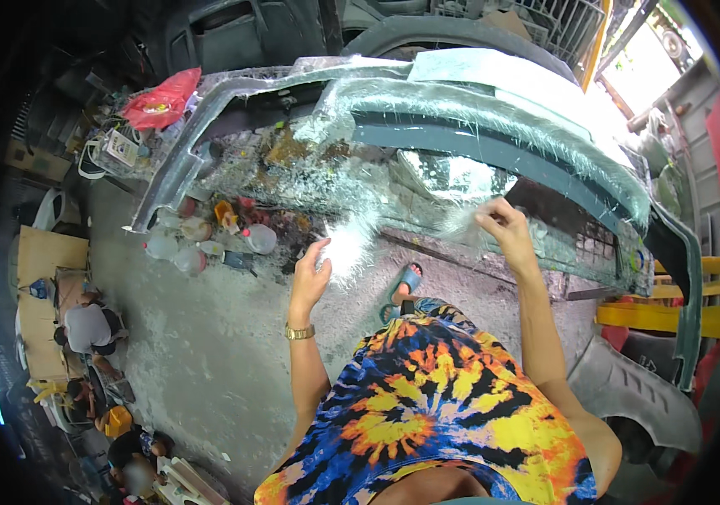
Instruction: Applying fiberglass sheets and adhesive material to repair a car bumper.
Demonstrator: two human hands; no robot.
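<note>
My left hand (311, 273), with a gold watch at the wrist, pinches a bright white tuft of fibreglass mat (350, 248) with frayed edges. My right hand (507, 231) has its thumb and fingers closed on a thin wisp of fibreglass strands (461, 223). Just beyond the right hand sits a container with a shiny, whitish inside (452, 175). A long curved car bumper (495, 151) lies across the bench ahead. Loose white fibreglass matting (469, 108) covers its upper edge, with strands sticking out. Both hands are apart from the bumper.
A stained bench (293, 168) carries a red plastic bag (162, 103) and a white tub (116, 150). Plastic bottles (259, 239) cluster at its left. Yellow bars (680, 320) and a grey fender (629, 387) stand at right. A person (91, 326) crouches at far left.
</note>
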